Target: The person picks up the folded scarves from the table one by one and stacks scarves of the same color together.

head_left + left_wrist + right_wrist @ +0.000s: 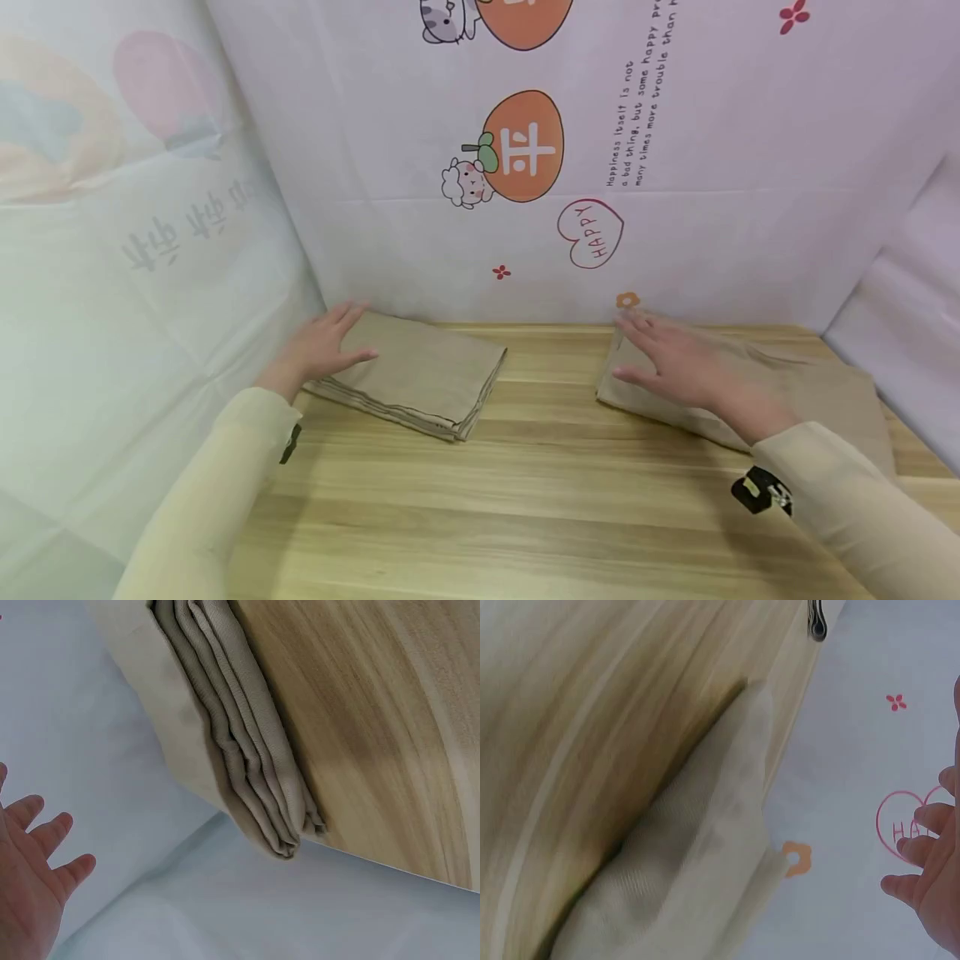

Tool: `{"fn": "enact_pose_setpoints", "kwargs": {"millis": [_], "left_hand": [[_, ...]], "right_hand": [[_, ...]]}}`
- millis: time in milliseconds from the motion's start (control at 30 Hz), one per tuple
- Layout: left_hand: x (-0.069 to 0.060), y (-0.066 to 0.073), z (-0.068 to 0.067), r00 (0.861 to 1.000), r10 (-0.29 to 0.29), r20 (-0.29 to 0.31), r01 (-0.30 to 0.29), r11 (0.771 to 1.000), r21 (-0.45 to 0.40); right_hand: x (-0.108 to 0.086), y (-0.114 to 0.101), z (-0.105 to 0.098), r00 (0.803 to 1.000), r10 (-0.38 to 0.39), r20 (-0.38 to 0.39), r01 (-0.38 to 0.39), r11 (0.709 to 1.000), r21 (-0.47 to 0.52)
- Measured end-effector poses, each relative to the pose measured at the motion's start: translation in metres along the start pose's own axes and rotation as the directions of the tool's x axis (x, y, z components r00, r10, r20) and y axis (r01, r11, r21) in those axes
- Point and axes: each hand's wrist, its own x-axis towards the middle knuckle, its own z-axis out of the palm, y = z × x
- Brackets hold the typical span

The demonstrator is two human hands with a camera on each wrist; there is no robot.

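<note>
A beige cloth folded into a neat layered stack (427,367) lies on the left of the wooden table. Over its far left corner is my left hand (318,346), fingers spread; in the left wrist view the hand (34,881) appears apart from the layered folded edge (232,727). On the right lies a second beige cloth (817,392), folded more loosely and longer. Above its left part I hold my right hand (678,362) with the fingers extended. The right wrist view shows that cloth (697,847) with a raised, blurred edge. Neither hand grips anything.
White printed sheets hang as a back wall (420,242) and left wall (247,333), with another at the right (900,292). They border the wooden table (510,517). Bare wood lies between the two cloths and in front of them. Black straps with devices circle both wrists.
</note>
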Motion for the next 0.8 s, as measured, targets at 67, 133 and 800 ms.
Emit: {"fn": "enact_pose_setpoints", "kwargs": {"millis": [67, 133, 800], "left_hand": [[-0.002, -0.002, 0.001, 1.0, -0.004, -0.016, 0.004, 1.0, -0.014], [-0.003, -0.006, 0.002, 1.0, -0.011, -0.026, 0.011, 1.0, -0.026], [-0.019, -0.044, 0.018, 0.971, -0.238, -0.016, 0.222, 0.926, -0.304]], "right_hand": [[0.001, -0.005, 0.005, 1.0, -0.01, -0.018, 0.01, 0.999, 0.031], [0.001, -0.01, 0.011, 0.999, -0.019, -0.046, 0.022, 0.997, 0.073], [0.021, -0.077, 0.05, 0.987, 0.162, 0.006, -0.125, 0.736, 0.665]]}}
